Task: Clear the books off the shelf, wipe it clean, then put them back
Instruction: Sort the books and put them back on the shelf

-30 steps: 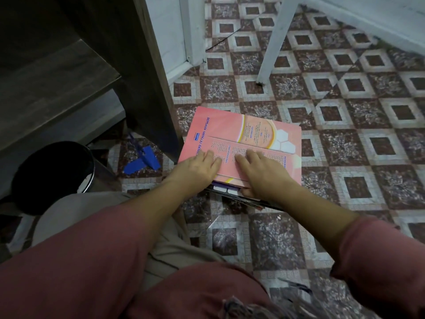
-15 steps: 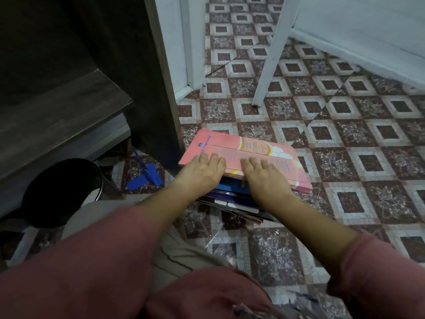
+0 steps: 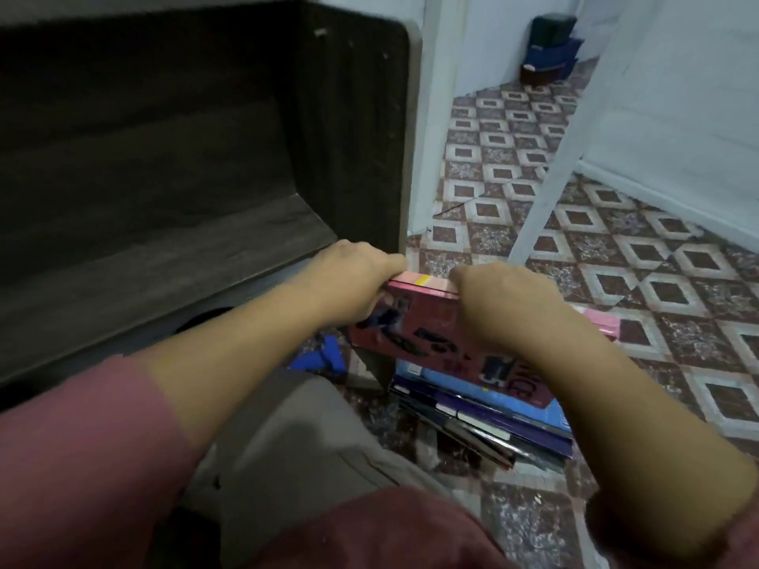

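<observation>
Two hands are gripping a pink book (image 3: 415,326) by its upper edge, holding it tipped up on its lower edge over a stack of books (image 3: 505,408) that is lying on the tiled floor (image 3: 657,289). The left hand (image 3: 361,277) is clutching the left end of that edge, its fingers curling over the top and out of sight behind it. The right hand (image 3: 497,305) is doing the same further right, knuckles bending over the edge and fingertips likewise hidden. The cover facing the camera is showing dark figures and lettering, all blurred, and whether the hands are holding one volume or several thin ones cannot be told.

Beneath it, blue and purple covers are fanning out toward the person, and another pink cover (image 3: 601,322) is poking out just right of the right wrist.

The held book is sitting just right of the dark wooden shelf (image 3: 164,256), whose board is running across beyond the left forearm, with the unit's side panel (image 3: 349,137) rising behind the left hand. A blue scrap (image 3: 324,357) is lying on the floor below the left wrist. A slanted white leg (image 3: 546,174) is standing on the tiles beyond the hands, and a dark blue object (image 3: 550,43) is sitting in the far corner. A pink sleeve (image 3: 82,445) is covering the left upper arm, and a grey-trousered knee (image 3: 295,437) is filling the foreground.
</observation>
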`<state>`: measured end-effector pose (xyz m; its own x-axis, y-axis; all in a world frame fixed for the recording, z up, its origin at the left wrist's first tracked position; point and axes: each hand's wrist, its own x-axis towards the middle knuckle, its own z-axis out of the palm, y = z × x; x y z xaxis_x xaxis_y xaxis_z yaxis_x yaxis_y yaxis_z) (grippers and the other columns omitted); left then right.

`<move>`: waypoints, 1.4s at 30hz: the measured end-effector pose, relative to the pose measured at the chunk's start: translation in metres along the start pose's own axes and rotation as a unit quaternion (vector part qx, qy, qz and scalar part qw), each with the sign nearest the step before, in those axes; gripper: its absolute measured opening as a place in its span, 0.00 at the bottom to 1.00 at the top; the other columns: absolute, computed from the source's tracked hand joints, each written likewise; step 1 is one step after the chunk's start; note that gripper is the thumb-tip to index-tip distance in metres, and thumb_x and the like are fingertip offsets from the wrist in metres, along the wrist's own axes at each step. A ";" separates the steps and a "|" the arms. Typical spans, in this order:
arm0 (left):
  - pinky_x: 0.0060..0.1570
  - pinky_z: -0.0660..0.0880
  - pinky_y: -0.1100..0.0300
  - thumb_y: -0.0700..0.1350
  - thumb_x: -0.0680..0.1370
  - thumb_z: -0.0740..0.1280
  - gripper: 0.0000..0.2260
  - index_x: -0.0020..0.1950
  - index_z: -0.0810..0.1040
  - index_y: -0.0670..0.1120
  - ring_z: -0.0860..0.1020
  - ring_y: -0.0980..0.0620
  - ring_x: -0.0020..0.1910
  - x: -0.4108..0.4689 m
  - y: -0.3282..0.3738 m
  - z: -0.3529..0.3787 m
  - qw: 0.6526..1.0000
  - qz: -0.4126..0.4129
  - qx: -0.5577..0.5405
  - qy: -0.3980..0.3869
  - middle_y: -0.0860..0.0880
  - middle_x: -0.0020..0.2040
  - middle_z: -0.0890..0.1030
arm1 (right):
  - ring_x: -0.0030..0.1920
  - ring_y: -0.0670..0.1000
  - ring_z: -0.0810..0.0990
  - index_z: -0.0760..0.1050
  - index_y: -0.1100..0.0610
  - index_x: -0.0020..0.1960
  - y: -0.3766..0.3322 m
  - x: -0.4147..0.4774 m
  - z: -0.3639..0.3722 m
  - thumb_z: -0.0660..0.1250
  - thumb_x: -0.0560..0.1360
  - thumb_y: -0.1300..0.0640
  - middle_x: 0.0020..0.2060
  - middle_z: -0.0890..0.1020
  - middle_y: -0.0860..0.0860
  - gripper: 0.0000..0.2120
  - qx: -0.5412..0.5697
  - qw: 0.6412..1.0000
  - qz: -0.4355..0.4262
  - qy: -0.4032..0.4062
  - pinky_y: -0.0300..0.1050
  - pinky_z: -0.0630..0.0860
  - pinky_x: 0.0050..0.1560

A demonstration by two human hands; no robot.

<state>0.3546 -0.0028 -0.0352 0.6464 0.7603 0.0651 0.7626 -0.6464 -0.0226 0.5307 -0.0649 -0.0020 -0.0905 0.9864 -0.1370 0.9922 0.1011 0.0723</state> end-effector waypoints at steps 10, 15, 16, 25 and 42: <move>0.48 0.75 0.50 0.48 0.75 0.68 0.08 0.53 0.78 0.51 0.80 0.45 0.50 -0.161 -0.105 -0.045 0.972 -0.214 0.060 0.083 0.50 0.49 0.82 | 0.52 0.59 0.79 0.74 0.46 0.60 -0.140 0.048 -0.026 0.64 0.76 0.52 0.53 0.80 0.54 0.12 0.058 0.977 -0.189 0.081 0.47 0.68 0.42; 0.39 0.77 0.48 0.42 0.69 0.65 0.10 0.49 0.81 0.47 0.81 0.42 0.37 -0.226 -0.167 -0.035 0.920 -0.302 0.138 0.210 0.47 0.40 0.82 | 0.53 0.59 0.80 0.72 0.42 0.63 -0.242 0.093 -0.038 0.62 0.77 0.57 0.53 0.81 0.53 0.18 0.048 0.944 -0.260 0.196 0.46 0.66 0.43; 0.38 0.76 0.48 0.39 0.68 0.66 0.11 0.49 0.81 0.45 0.80 0.41 0.36 -0.234 -0.178 -0.030 0.908 -0.316 0.162 0.223 0.46 0.39 0.82 | 0.53 0.58 0.80 0.71 0.40 0.66 -0.256 0.101 -0.037 0.61 0.78 0.57 0.53 0.81 0.52 0.19 0.048 0.935 -0.270 0.223 0.47 0.66 0.43; 0.36 0.71 0.53 0.41 0.66 0.66 0.09 0.44 0.72 0.49 0.80 0.45 0.35 -0.295 -0.248 0.086 0.887 -0.396 0.180 0.154 0.47 0.38 0.79 | 0.47 0.54 0.83 0.78 0.42 0.60 -0.379 0.171 0.082 0.67 0.70 0.57 0.49 0.84 0.47 0.20 0.044 0.922 -0.324 0.206 0.47 0.72 0.49; 0.62 0.68 0.41 0.33 0.61 0.76 0.22 0.53 0.76 0.44 0.75 0.45 0.63 -0.287 -0.307 0.184 0.880 -0.445 -0.020 0.166 0.47 0.64 0.77 | 0.74 0.57 0.65 0.66 0.51 0.74 -0.389 0.242 0.167 0.77 0.67 0.59 0.73 0.68 0.54 0.38 0.183 0.897 -0.387 0.109 0.49 0.55 0.74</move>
<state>-0.0605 -0.0112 -0.2310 -0.2543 0.9101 0.3271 0.9573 0.1890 0.2186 0.1367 0.1131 -0.2281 -0.7390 0.6452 0.1941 0.5830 0.7567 -0.2957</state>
